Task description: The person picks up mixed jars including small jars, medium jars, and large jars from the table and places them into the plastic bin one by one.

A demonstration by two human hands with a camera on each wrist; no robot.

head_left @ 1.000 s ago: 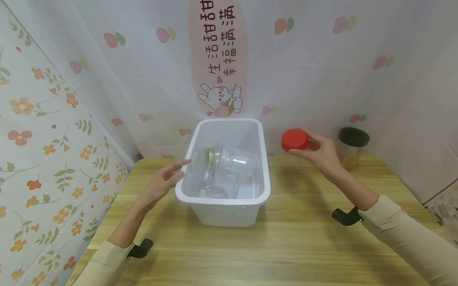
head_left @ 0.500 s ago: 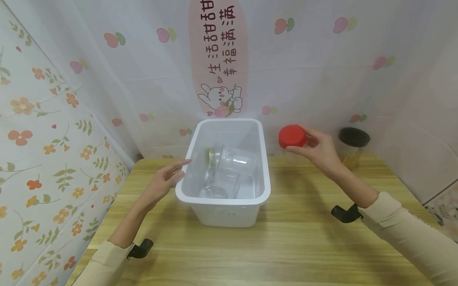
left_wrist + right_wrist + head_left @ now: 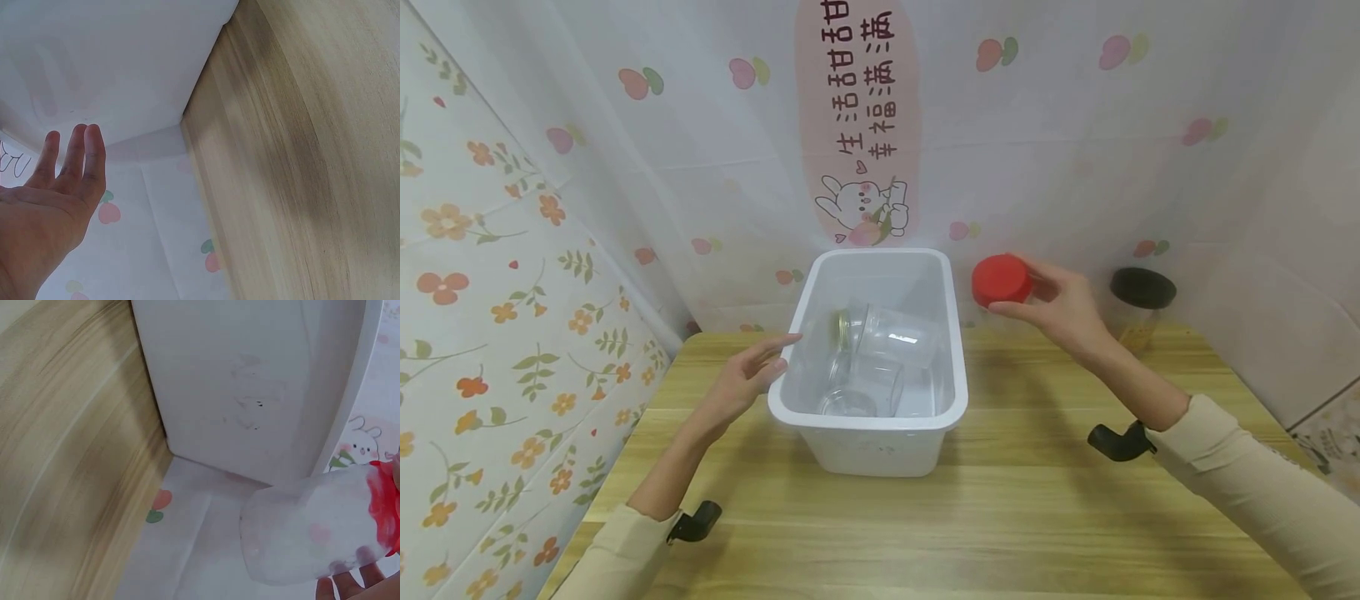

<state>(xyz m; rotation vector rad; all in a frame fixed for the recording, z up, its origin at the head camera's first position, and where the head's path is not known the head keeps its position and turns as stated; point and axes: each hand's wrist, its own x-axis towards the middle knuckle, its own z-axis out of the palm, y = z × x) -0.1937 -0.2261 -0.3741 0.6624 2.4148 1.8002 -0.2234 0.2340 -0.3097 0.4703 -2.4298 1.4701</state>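
Note:
A clear plastic jar (image 3: 306, 528) with a red lid (image 3: 1002, 280) is gripped near its top by my right hand (image 3: 1060, 312), to the right of the white bin. In the right wrist view the jar looks see-through, and fingertips (image 3: 340, 569) press along its side. My left hand (image 3: 748, 375) touches the left rim of the white bin (image 3: 958, 367), its fingers fairly straight in the left wrist view. Inside the bin lie several clear jars (image 3: 895, 337), one with a gold-coloured lid (image 3: 841, 330).
A jar with a black lid (image 3: 1142, 288) stands at the back right of the wooden table (image 3: 880, 533), partly behind my right hand and wrist. A printed curtain (image 3: 1037, 150) hangs directly behind the bin, and a floral cloth (image 3: 512, 333) hangs along the left.
My right hand has lifted the red-lidded jar a little and carried it left toward the bin. The left hand and the bin have stayed where they were.

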